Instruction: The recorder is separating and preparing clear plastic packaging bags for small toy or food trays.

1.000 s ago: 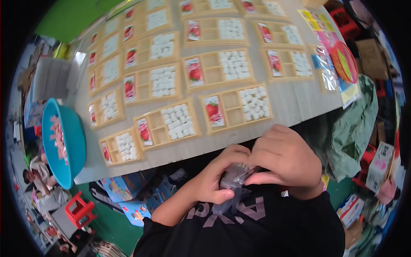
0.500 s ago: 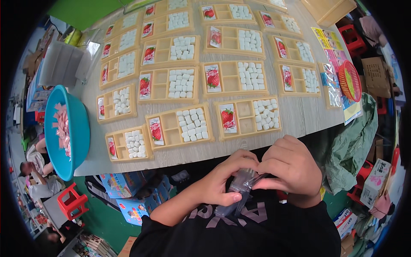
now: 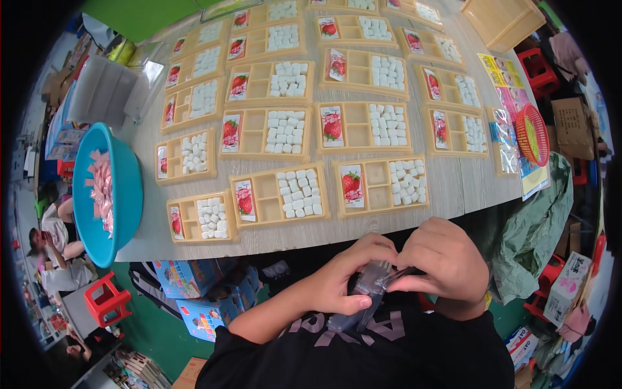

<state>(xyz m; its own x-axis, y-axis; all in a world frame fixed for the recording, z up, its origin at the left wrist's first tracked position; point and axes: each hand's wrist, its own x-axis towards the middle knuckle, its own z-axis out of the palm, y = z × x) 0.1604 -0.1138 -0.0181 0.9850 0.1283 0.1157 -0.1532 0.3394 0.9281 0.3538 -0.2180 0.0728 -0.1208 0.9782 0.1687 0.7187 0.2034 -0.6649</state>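
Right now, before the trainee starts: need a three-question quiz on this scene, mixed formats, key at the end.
1. Multiple choice: what do the left hand and right hand both touch?
a) a red stool
b) a plastic-wrapped bundle
c) a green bag

2. True or false: the teal basin is left of the beige trays.

3. Fill in: in the tray nearest the right hand, the white pieces sit at the ____ end, opposite the strawberry packet.

Key: 1. b; 2. true; 3. right.

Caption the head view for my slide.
Left grip and right grip hold a shiny plastic package beside a table of trays holding white pieces.
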